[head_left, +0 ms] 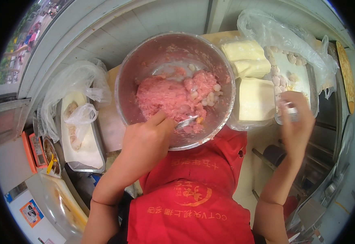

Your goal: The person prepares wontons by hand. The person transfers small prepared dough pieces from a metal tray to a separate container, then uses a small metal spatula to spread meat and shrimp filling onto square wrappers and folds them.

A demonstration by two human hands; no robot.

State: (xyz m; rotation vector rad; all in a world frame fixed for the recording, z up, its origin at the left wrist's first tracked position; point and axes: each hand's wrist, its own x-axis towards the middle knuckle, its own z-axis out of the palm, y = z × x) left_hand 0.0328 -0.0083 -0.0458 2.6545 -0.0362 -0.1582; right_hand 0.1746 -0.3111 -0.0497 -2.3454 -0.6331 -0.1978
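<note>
My left hand (148,138) grips a flat metal utensil (186,122), whose blade reaches into a large metal bowl (171,147). Pink minced meat (162,94) fills much of the bowl's floor, with pale shrimp-like pieces (211,97) at its right side. My right hand (297,119), blurred, hovers over the near end of a tray (313,100) with rows of small filled dumplings (276,80). A pale yellow bit shows by its fingertips; whether it is held is unclear. Between bowl and tray lie two stacks of dough wrappers (256,99) on plastic.
Clear plastic bags (275,27) bunch over the right tray's back. At left, another lined tray (87,158) holds pale lumps under plastic. An orange scale (37,149) and a dish with a yellow clip (52,163) sit further left. A wall panel (171,18) rises behind the bowl.
</note>
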